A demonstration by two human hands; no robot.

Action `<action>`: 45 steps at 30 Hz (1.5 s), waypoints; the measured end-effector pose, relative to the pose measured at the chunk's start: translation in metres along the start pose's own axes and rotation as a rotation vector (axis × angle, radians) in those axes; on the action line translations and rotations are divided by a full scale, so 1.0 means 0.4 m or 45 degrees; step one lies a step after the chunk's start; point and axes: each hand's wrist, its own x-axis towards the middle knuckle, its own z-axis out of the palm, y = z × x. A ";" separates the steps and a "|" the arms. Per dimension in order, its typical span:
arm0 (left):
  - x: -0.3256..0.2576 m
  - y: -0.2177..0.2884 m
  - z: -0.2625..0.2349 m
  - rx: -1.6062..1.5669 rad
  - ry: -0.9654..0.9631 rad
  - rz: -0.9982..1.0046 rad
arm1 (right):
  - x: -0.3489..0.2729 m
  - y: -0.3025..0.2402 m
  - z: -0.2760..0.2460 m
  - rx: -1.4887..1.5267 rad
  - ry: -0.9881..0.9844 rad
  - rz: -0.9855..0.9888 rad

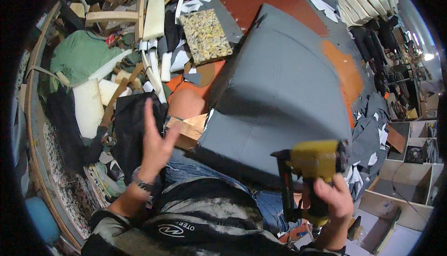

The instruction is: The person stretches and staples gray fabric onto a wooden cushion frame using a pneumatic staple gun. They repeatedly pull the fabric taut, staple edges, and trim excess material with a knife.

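The person sits with a large gray cushion (279, 97) leaning on the lap, tilted so that its broad covered face looks up toward the head, which keeps the fabric within easy reach of both hands. The right hand (331, 199), below the lower right corner of the cushion, is wrapped tightly around the handle of a yellow staple gun (311, 172); the tool is held upright and just beside the cushion edge. The left hand (156, 142), to the left of the cushion, is lifted with fingers spread and holds nothing. A wooden block (188, 130) lies between this hand and the cushion. Farther left of the cushion, foam pieces (88, 104) and fabric scraps cover the floor.
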 end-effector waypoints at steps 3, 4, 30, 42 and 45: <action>-0.002 0.021 0.107 0.398 -0.048 -0.040 | 0.141 -0.043 0.081 -0.180 -0.010 0.135; -0.001 0.021 0.117 0.454 0.017 0.026 | 0.195 -0.054 0.101 -0.267 -0.040 0.202; 0.019 -0.054 0.083 0.385 -0.109 0.113 | 0.439 0.005 0.300 -0.696 -0.434 0.412; 0.055 -0.012 0.072 0.822 -0.132 0.239 | 0.135 0.078 -0.028 -0.159 0.177 0.100; 0.043 0.087 0.149 0.727 -0.197 0.514 | -0.068 0.163 -0.184 -0.080 0.916 0.008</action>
